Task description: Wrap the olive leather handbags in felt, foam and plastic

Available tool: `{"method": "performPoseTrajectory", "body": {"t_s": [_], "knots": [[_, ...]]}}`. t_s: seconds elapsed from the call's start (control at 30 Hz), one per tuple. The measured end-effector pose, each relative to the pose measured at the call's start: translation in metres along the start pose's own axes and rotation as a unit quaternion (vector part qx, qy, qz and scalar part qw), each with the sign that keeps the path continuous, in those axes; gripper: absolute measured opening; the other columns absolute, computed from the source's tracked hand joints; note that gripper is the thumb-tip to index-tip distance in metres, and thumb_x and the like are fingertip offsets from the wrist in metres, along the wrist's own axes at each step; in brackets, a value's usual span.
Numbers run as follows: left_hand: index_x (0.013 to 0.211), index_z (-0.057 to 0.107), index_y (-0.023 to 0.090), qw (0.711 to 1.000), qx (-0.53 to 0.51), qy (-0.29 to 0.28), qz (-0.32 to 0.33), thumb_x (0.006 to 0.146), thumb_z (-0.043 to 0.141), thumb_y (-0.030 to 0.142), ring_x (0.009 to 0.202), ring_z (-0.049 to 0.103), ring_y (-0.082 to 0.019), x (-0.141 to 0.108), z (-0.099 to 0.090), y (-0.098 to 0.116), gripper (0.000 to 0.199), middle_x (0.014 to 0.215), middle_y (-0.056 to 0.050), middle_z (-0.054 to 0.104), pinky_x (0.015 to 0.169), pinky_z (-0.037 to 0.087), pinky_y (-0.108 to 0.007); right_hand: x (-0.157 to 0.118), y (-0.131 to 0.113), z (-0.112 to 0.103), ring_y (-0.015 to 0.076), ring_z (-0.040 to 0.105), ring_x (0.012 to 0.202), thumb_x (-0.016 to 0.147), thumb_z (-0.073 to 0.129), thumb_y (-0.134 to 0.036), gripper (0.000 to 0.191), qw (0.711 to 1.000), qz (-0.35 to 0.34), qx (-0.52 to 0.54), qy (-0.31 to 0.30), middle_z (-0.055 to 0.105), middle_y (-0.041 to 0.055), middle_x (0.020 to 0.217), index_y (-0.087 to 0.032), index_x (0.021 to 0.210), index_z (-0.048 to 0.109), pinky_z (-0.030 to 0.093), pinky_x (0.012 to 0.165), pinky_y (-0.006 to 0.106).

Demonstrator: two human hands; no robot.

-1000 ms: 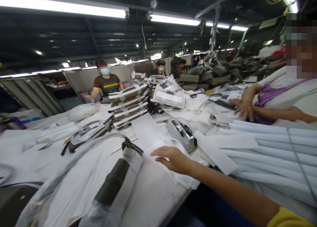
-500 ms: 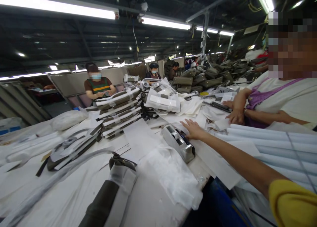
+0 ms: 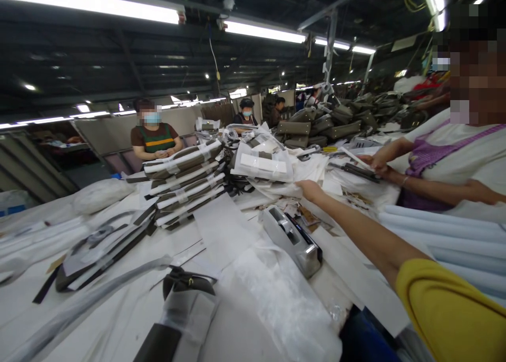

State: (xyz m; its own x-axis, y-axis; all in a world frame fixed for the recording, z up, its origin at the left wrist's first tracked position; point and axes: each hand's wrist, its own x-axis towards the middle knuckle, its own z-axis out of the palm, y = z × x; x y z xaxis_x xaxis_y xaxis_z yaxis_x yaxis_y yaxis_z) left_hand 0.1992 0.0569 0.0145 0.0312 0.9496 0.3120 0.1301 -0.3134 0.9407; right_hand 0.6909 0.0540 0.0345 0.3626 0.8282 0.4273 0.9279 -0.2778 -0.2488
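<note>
White paper sheets [image 3: 281,189] lie in a loose, messy pile near the middle of the table [image 3: 227,325], just on the near side of a wrapped bag [image 3: 263,164] and past the tape dispenser [image 3: 292,241]. The right hand [image 3: 311,191] is out at the end of a long, stretched arm, with its fingertips at the edge of the sheets. I cannot tell if it pinches a sheet or only touches it, because the fingers are mostly hidden. The left hand is out of view. The paper looks thin and light, so it should bend, crease and tear easily, and two sheets may slide along together. A good place to hold is a free edge or corner, with a soft pinch. The stack of wrapped bags [image 3: 190,185] stands to the left, well apart from the hand.
</note>
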Motion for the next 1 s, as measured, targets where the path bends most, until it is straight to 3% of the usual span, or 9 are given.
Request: {"method": "performPoseTrajectory", "body": {"t_s": [0.13, 0.3, 0.47, 0.53, 0.63, 0.77, 0.87, 1.0], "knots": [[0.09, 0.075, 0.03, 1.0, 0.003, -0.011, 0.009, 0.065, 0.079, 0.054, 0.07, 0.07, -0.029, -0.001, 0.001, -0.012, 0.035, 0.068, -0.005, 0.071, 0.051, 0.055, -0.039, 0.011, 0.001, -0.007, 0.0234, 0.061, 0.111, 0.096, 0.059, -0.034, 0.03, 0.997, 0.048, -0.051, -0.023, 0.061, 0.0097, 0.126, -0.017, 0.12, 0.061, 0.051, 0.096, 0.047], [0.088, 0.074, 0.031, 0.994, -0.085, -0.003, -0.062, 0.076, 0.066, 0.054, 0.079, 0.07, -0.038, 0.006, 0.013, -0.041, 0.027, 0.058, -0.003, 0.062, 0.051, 0.054, -0.043, -0.004, -0.006, -0.001, 0.0249, 0.058, 0.119, 0.096, 0.059, -0.034, 0.033, 0.994, 0.044, -0.079, -0.063, 0.06, 0.0106, 0.131, -0.018, 0.124, 0.06, 0.046, 0.103, 0.05], [0.079, 0.072, 0.029, 0.987, -0.13, 0.003, -0.097, 0.081, 0.06, 0.054, 0.078, 0.07, -0.035, 0.021, -0.005, -0.063, 0.028, 0.058, -0.004, 0.059, 0.053, 0.053, -0.042, -0.031, -0.018, 0.007, 0.0269, 0.058, 0.122, 0.091, 0.063, -0.023, 0.039, 0.989, 0.017, -0.085, -0.116, 0.062, 0.0151, 0.131, -0.013, 0.128, 0.06, 0.044, 0.105, 0.048], [0.069, 0.069, 0.027, 0.98, -0.161, -0.013, -0.12, 0.082, 0.057, 0.058, 0.07, 0.069, -0.032, 0.029, -0.016, -0.065, 0.036, 0.054, -0.003, 0.056, 0.05, 0.052, -0.039, -0.035, -0.026, 0.003, 0.0299, 0.059, 0.122, 0.083, 0.067, -0.016, 0.049, 0.988, 0.001, -0.08, -0.131, 0.063, 0.0179, 0.131, -0.011, 0.131, 0.059, 0.044, 0.105, 0.047], [0.058, 0.061, 0.028, 0.972, -0.159, -0.102, -0.137, 0.079, 0.057, 0.066, 0.058, 0.066, -0.027, 0.04, -0.027, -0.063, 0.044, 0.049, -0.002, 0.054, 0.046, 0.052, -0.038, -0.036, -0.043, -0.006, 0.0335, 0.053, 0.128, 0.077, 0.069, -0.02, 0.067, 0.988, -0.035, -0.064, -0.134, 0.057, 0.0172, 0.139, -0.013, 0.141, 0.051, 0.038, 0.109, 0.05], [0.052, 0.055, 0.034, 0.948, -0.146, -0.217, -0.178, 0.074, 0.052, 0.076, 0.052, 0.061, -0.024, 0.043, -0.028, -0.059, 0.048, 0.048, -0.002, 0.057, 0.045, 0.054, -0.04, -0.032, -0.076, -0.008, 0.0251, 0.049, 0.133, 0.09, 0.055, -0.029, 0.054, 0.988, -0.097, -0.024, -0.118, 0.054, 0.0098, 0.144, -0.016, 0.142, 0.051, 0.034, 0.113, 0.039], [0.048, 0.053, 0.037, 0.925, -0.208, -0.231, -0.218, 0.077, 0.039, 0.082, 0.046, 0.057, -0.023, 0.04, -0.023, -0.054, 0.055, 0.048, -0.003, 0.057, 0.044, 0.053, -0.04, -0.026, -0.101, -0.001, 0.0217, 0.057, 0.124, 0.097, 0.044, -0.028, 0.04, 0.984, -0.125, 0.002, -0.128, 0.063, 0.0076, 0.134, -0.018, 0.131, 0.062, 0.04, 0.107, 0.032], [0.056, 0.061, 0.04, 0.927, -0.222, -0.207, -0.219, 0.078, 0.032, 0.083, 0.05, 0.06, -0.024, 0.037, -0.019, -0.044, 0.057, 0.051, -0.003, 0.06, 0.051, 0.056, -0.04, -0.016, -0.126, 0.01, 0.021, 0.066, 0.103, 0.1, 0.042, -0.034, 0.034, 0.976, -0.129, 0.014, -0.176, 0.074, 0.0066, 0.109, -0.018, 0.107, 0.072, 0.048, 0.093, 0.031]]}}
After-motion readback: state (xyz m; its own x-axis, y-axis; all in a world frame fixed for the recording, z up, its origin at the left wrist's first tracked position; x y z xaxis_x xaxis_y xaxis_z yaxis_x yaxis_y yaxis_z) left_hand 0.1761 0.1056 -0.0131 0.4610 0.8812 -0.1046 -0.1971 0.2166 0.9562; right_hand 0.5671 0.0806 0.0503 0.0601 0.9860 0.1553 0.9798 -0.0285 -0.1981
